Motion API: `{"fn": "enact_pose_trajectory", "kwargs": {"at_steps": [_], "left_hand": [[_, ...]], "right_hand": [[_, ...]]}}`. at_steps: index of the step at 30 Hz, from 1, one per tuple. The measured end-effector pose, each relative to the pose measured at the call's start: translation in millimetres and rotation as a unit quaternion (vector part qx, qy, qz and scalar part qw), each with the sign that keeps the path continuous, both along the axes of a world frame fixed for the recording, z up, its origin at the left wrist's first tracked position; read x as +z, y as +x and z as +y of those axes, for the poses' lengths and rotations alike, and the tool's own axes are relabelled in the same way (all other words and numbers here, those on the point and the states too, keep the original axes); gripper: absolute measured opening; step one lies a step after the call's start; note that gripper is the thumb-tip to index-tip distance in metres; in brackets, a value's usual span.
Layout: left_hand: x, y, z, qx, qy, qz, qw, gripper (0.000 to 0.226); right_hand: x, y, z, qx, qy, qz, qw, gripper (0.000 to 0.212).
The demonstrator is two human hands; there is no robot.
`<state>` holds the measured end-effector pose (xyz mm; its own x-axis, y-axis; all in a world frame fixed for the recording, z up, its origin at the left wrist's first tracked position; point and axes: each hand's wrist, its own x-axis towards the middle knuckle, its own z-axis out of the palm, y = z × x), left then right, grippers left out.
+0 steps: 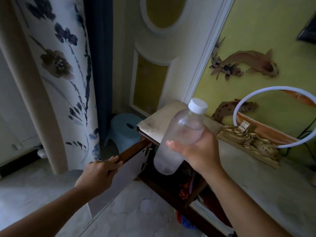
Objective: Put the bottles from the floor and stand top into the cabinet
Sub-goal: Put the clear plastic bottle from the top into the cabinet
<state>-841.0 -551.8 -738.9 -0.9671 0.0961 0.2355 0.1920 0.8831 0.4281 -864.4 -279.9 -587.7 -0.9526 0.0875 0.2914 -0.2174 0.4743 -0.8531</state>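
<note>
My right hand (198,151) grips a clear plastic bottle (177,137) with a white cap, tilted, held in the air in front of the stand's left end. My left hand (100,171) holds the top edge of the cabinet door (123,175), which stands swung open toward me. Behind the door the dark cabinet interior (172,178) shows red and blue cloth-like items on its shelves. The pale, dusty stand top (256,171) runs along the right.
A gold ornament (249,139) and a white ring lamp (280,117) sit on the stand by the yellow wall. A light blue plastic stool (124,130) stands in the corner. A floral curtain (65,74) hangs at left above the pale tile floor (133,211).
</note>
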Motion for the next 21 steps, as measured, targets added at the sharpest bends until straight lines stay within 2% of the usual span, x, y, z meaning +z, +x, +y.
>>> {"fn": "enact_pose_trajectory", "kwargs": {"at_steps": [4, 8, 14, 21], "left_hand": [[2, 1, 1, -0.004, 0.002, -0.003, 1.000, 0.032], [4, 1, 1, -0.005, 0.006, 0.009, 1.000, 0.031], [7, 2, 1, -0.013, -0.015, 0.032, 0.999, 0.032], [6, 0, 3, -0.018, -0.008, 0.034, 0.999, 0.034]], "right_hand": [[-24, 39, -2, 0.090, -0.020, -0.033, 0.995, 0.062], [-74, 58, -1, 0.077, -0.026, -0.089, 0.993, 0.066], [-150, 52, 6, -0.017, -0.025, -0.137, 0.990, 0.065], [-211, 25, 12, -0.122, -0.041, -0.179, 0.975, 0.079]]}}
